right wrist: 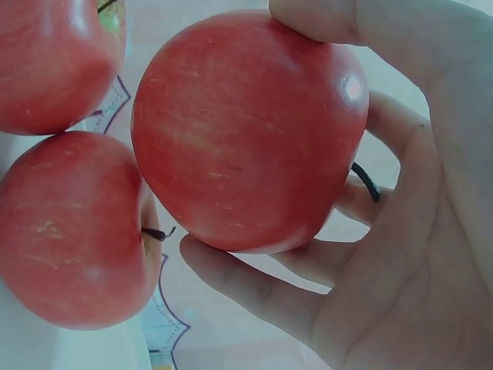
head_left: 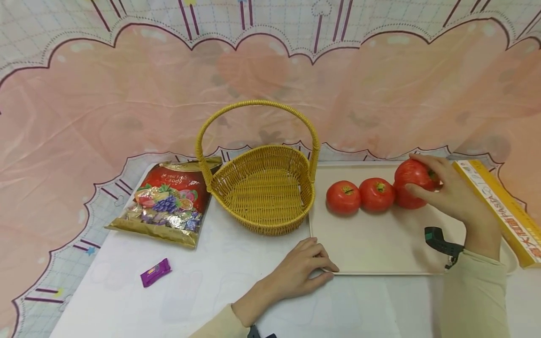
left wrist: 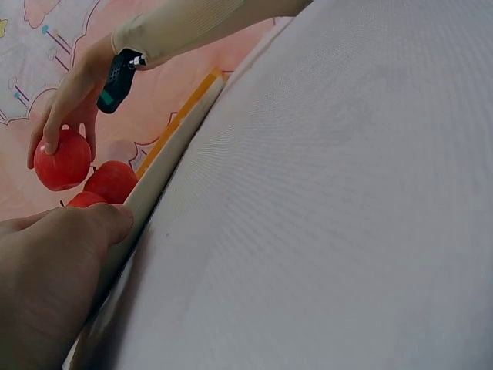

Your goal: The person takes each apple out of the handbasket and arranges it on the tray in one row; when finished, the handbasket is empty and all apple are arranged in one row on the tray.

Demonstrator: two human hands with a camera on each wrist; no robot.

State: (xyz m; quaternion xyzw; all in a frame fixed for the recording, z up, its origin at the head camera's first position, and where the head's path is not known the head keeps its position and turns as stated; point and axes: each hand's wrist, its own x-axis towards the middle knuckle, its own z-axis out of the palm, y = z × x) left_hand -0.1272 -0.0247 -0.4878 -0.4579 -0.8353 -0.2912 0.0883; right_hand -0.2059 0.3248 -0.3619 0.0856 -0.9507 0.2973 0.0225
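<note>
My right hand (head_left: 452,188) grips a red apple (right wrist: 250,131) between thumb and fingers, above the right part of a cream tray (head_left: 380,244). Its dark stem points toward the palm in the right wrist view. Beneath the held apple, another red apple (head_left: 407,199) is partly hidden. Two more apples, a left one (head_left: 343,198) and a middle one (head_left: 377,195), sit in a row on the tray. My left hand (head_left: 297,272) rests at the tray's front left corner, its fingers touching the rim.
A yellow wicker basket (head_left: 262,230) with a tall handle stands left of the tray. Farther left lie a mixed fruit candy bag (head_left: 169,202) and a small purple wrapped candy (head_left: 156,272). A long yellow box (head_left: 503,211) lies along the tray's right side.
</note>
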